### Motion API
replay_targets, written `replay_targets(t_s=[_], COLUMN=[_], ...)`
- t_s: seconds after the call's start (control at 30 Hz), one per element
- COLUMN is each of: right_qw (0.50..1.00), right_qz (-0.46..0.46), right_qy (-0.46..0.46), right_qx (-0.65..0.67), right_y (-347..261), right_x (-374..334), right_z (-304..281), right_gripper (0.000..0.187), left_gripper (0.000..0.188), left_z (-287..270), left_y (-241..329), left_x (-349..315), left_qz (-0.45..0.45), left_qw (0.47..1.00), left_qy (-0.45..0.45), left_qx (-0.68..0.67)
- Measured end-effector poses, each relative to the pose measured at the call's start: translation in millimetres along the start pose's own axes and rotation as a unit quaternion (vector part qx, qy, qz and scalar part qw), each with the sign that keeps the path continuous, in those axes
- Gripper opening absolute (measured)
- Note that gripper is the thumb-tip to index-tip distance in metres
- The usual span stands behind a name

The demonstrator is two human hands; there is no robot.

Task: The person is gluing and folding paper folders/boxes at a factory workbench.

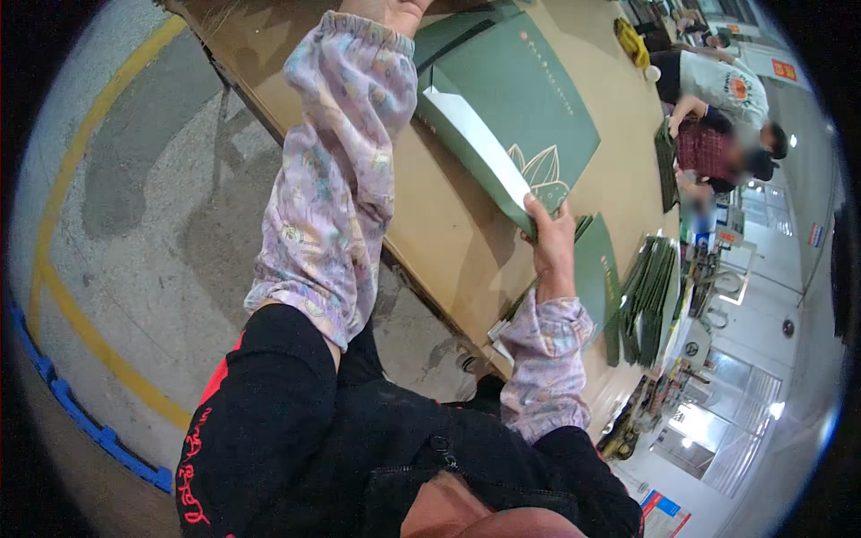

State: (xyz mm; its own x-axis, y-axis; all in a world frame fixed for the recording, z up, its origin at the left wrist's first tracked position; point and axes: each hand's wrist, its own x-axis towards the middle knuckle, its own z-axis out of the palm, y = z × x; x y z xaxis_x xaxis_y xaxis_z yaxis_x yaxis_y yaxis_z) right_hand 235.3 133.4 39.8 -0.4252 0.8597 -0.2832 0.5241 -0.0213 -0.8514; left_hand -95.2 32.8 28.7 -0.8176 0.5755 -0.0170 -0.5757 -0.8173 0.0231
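A dark green paper bag [529, 99] with a gold flower outline lies on the table in front of me, its white inner side showing along the near edge. My right hand [554, 242] grips the near right corner of this bag, thumb on top. At the upper edge of the view, my left hand [395, 13] is beside the bag's far left end; its fingers are mostly cut off, so what they do is hidden. Patterned pastel sleeve covers wrap both forearms. More green bags [590, 278] lie just right of my right hand.
The brown tabletop [448, 202] runs from upper left to lower right. A stack of folded green bags [650, 300] stands at its right side. Two people [717, 134] are at the table's far right, one with green bags. Yellow lines [58, 215] mark the floor at left.
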Motion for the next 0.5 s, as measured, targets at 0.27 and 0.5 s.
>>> replay_targets(t_s=[0.27,0.5], right_qw=[1.0,1.0], right_qz=[0.008,0.005], right_qy=[0.002,0.002], right_qx=[0.002,0.021], right_y=[0.5,-6.7], right_x=[-4.8,-4.2], right_z=[7.0,11.3], right_gripper=[0.052,0.048], left_gripper=[0.021,0.107], left_z=[-2.3,6.2], left_y=[-5.3,34.6], left_x=[0.8,-12.4], left_qz=[-0.012,-0.084], left_qw=[1.0,0.982], left_qy=[-0.015,-0.147], left_qx=[-0.021,0.084])
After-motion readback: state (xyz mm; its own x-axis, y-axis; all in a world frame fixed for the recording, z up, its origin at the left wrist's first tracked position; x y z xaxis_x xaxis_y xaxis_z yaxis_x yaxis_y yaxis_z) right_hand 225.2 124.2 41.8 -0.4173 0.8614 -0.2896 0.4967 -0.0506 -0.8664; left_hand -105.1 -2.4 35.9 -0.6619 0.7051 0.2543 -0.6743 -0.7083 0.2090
